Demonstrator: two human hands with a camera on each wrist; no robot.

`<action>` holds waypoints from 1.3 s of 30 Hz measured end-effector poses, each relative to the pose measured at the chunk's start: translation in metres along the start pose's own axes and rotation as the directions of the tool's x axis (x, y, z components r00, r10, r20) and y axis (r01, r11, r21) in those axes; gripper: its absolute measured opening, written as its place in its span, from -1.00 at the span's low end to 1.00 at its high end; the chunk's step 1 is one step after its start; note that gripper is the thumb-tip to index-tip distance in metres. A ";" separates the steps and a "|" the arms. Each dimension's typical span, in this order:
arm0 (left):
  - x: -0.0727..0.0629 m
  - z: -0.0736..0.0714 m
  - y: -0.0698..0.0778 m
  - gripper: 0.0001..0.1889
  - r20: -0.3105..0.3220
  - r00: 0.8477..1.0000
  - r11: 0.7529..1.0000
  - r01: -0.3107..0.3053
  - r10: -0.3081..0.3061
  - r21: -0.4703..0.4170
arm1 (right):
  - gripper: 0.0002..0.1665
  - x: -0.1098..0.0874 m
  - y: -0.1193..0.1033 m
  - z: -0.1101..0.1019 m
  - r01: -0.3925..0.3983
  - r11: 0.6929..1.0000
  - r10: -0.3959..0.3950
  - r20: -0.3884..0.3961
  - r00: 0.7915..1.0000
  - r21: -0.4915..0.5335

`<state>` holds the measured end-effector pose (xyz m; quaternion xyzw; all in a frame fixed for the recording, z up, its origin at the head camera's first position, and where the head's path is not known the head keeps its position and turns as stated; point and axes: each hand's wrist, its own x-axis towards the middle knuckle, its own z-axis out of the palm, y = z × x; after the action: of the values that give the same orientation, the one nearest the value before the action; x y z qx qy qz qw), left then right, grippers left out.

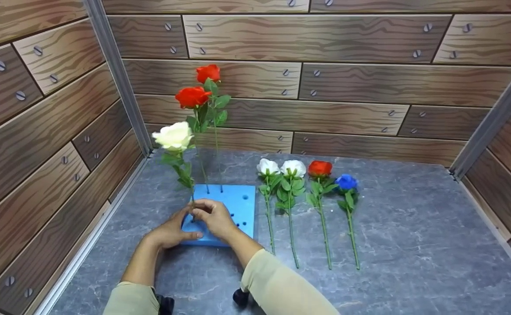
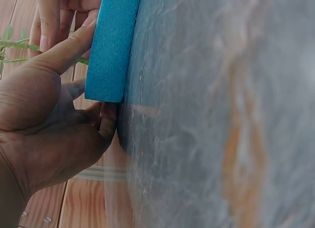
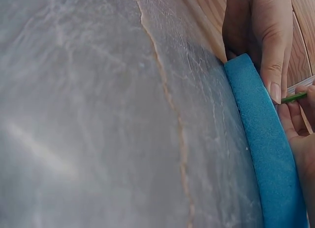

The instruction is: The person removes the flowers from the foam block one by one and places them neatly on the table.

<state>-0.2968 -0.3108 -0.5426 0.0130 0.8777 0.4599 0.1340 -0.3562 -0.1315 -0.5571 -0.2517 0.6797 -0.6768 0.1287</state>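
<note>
My right hand (image 1: 215,218) pinches the lower green stem of a cream rose (image 1: 174,136) that stands upright, leaning a little left, at the near left of a blue foam block (image 1: 248,212). In the right wrist view the stem (image 3: 295,97) meets the block's top face between both hands' fingers. My left hand (image 1: 167,234) grips the block's left edge, its thumb laid over the top and the other fingers against the side, as the left wrist view shows. Two red roses, one nearer (image 1: 193,97) and one farther (image 1: 208,73), stand in holes along the block's back.
Right of the block, two white roses (image 1: 268,167) (image 1: 293,169), a red rose (image 1: 320,168) and a blue rose (image 1: 346,181) lie in a row on the grey marbled table (image 1: 413,245). Several holes show in the block. Wood-patterned walls (image 1: 347,83) enclose the table.
</note>
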 end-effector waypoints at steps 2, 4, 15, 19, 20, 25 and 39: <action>0.000 0.000 0.001 0.25 -0.002 1.000 1.000 0.006 -0.006 -0.001 | -0.67 0.001 0.001 -0.001 -0.002 1.000 0.002 0.004 1.000 0.026; 0.000 0.001 0.002 0.25 -0.005 1.000 1.000 0.006 -0.006 0.001 | -0.66 0.001 0.001 -0.001 -0.003 0.999 0.003 0.006 1.000 0.044; 0.001 0.002 0.001 0.25 -0.008 0.999 0.999 0.044 -0.044 0.015 | -0.66 0.000 -0.001 -0.003 0.004 0.995 -0.001 -0.027 1.000 0.103; 0.003 0.002 0.001 0.25 -0.006 0.998 0.997 0.070 -0.070 0.017 | -0.65 -0.001 -0.001 -0.005 0.002 0.988 0.003 -0.038 0.999 0.153; 0.003 0.002 0.002 0.25 -0.006 0.997 0.997 0.073 -0.073 0.016 | -0.64 -0.001 -0.001 -0.005 -0.001 0.987 0.008 -0.043 0.999 0.161; 0.001 0.003 0.002 0.25 -0.009 0.997 0.997 0.080 -0.080 0.018 | -0.62 -0.001 -0.001 -0.006 0.012 0.983 0.002 -0.076 0.997 0.182; 0.000 0.002 0.003 0.25 -0.016 0.996 0.996 0.086 -0.086 0.009 | -0.59 -0.002 0.001 -0.010 0.051 0.946 -0.020 -0.100 0.995 0.321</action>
<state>-0.2965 -0.3071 -0.5411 -0.0275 0.8807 0.4495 0.1468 -0.3600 -0.1220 -0.5577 -0.2069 0.5604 -0.7924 0.1234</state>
